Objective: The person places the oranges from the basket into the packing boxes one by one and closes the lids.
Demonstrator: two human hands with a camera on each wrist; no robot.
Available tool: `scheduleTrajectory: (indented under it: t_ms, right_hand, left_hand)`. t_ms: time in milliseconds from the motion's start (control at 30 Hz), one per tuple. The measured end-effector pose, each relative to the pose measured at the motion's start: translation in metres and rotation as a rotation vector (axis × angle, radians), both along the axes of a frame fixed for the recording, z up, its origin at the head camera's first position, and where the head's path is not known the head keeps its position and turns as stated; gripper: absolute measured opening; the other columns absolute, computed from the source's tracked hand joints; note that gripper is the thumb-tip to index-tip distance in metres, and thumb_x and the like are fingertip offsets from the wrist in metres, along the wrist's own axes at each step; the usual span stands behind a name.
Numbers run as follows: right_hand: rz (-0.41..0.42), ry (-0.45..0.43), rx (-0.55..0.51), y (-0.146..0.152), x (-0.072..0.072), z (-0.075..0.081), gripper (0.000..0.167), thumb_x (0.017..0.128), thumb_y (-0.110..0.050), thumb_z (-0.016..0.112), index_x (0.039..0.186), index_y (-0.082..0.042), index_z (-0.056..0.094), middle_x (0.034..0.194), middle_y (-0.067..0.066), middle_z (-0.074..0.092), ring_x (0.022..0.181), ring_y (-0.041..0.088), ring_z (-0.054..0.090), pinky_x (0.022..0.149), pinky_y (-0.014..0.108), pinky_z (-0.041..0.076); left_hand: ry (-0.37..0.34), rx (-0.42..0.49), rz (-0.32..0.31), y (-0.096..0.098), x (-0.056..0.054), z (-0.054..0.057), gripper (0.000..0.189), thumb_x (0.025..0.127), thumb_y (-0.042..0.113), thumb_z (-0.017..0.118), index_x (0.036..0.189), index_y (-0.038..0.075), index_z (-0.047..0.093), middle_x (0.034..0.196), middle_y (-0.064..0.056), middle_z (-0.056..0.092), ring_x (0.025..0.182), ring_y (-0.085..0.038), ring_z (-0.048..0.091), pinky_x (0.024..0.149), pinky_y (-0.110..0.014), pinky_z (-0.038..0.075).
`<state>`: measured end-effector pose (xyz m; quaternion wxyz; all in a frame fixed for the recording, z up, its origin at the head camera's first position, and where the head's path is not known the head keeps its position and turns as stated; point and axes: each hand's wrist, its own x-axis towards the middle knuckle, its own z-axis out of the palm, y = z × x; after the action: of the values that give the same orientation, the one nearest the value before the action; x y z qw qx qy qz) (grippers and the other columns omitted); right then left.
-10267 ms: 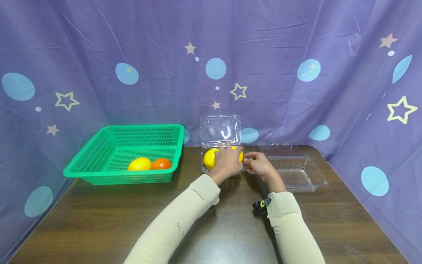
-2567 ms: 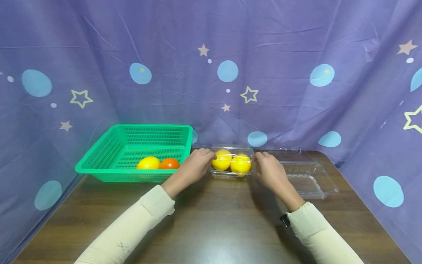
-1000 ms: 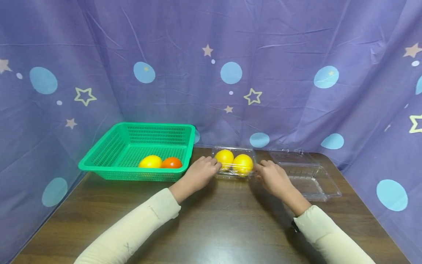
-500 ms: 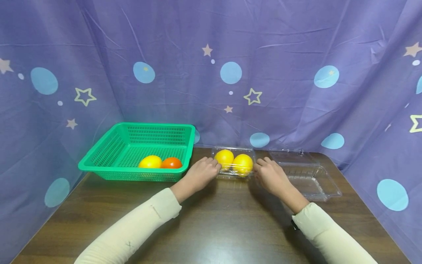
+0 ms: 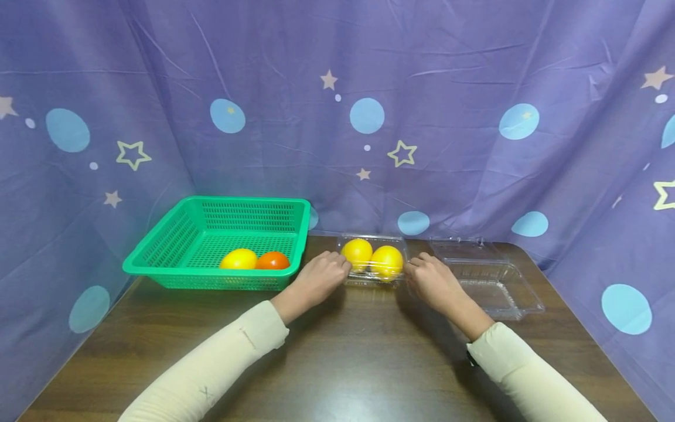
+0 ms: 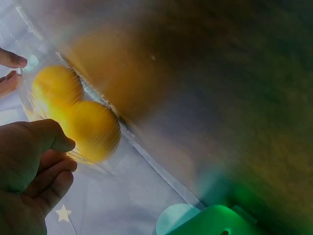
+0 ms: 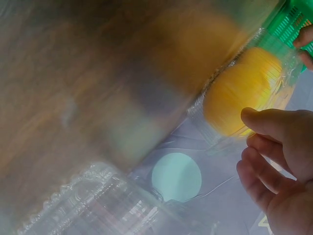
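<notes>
A clear plastic clamshell container [image 5: 373, 281] stands on the table with its lid down over two round yellow fruits [image 5: 387, 262]. My left hand [image 5: 320, 275] pinches its edge at the left front corner. At the opposite corner my right hand [image 5: 433, 281] pinches the edge too. In the left wrist view, the thumb and index finger of the left hand [image 6: 34, 164] meet at the container's rim beside the yellow fruits [image 6: 93, 132]. The right wrist view has the right hand [image 7: 283, 156] with thumb and index finger on the rim, its other fingers loosely bent.
A green basket [image 5: 211, 280] stands at the left, holding a yellow fruit [image 5: 239, 259] and an orange-red one [image 5: 273, 261]. To the right lies a second clear container [image 5: 490, 293] with its lid raised back. A purple curtain [image 5: 295, 146] hangs behind the table [image 5: 337, 363].
Ten seconds ago the lid stood up and my left hand was on a fruit inside; now the lid is down and both hands are at the front corners. Over the last second they have barely moved.
</notes>
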<state>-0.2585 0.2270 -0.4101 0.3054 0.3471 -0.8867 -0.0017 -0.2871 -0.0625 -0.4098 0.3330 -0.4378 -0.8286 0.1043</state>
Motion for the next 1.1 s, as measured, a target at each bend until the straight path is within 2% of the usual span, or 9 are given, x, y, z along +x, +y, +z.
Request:
scheduleTrajectory:
  t_ms: [300,600,933,1100]
  right_hand:
    - [0.022,0.001,0.058,-0.0001,-0.0001,0.0036,0.012,0.077,-0.001,0.078,0.078,-0.006,0.066,0.078,0.006,0.069,0.072,0.025,0.057,0.067,0.037,0.050]
    - [0.078,0.082,0.076,0.0024,-0.0078,0.0001,0.019,0.072,0.003,0.077,0.071,-0.006,0.060,0.071,0.004,0.063,0.069,0.023,0.055,0.064,0.036,0.050]
    - [0.079,0.084,0.115,0.0023,-0.0071,0.0027,0.016,0.069,-0.002,0.080,0.075,-0.006,0.065,0.075,0.003,0.067,0.071,0.022,0.057,0.068,0.036,0.052]
    - [0.073,0.088,0.133,0.0011,-0.0075,0.0016,0.016,0.069,-0.004,0.081,0.076,-0.006,0.068,0.078,0.004,0.070,0.072,0.022,0.058,0.068,0.035,0.052]
  left_hand:
    - [-0.012,0.002,-0.007,-0.0002,-0.0005,-0.0032,0.013,0.084,-0.006,0.074,0.091,0.005,0.072,0.080,-0.006,0.068,0.073,-0.020,0.063,0.065,-0.030,0.051]
    - [-0.038,-0.009,0.008,-0.0002,0.0002,-0.0010,0.014,0.085,-0.004,0.075,0.095,0.005,0.071,0.082,-0.006,0.067,0.075,-0.020,0.063,0.066,-0.030,0.051]
    - [-0.112,-0.006,0.007,-0.0013,-0.0006,0.0007,0.014,0.088,-0.004,0.073,0.100,0.003,0.072,0.087,-0.008,0.070,0.078,-0.021,0.063,0.069,-0.032,0.053]
    - [-0.106,0.004,0.005,-0.0016,-0.0013,-0.0005,0.015,0.087,-0.004,0.074,0.099,0.004,0.072,0.086,-0.007,0.069,0.077,-0.021,0.063,0.069,-0.031,0.053]
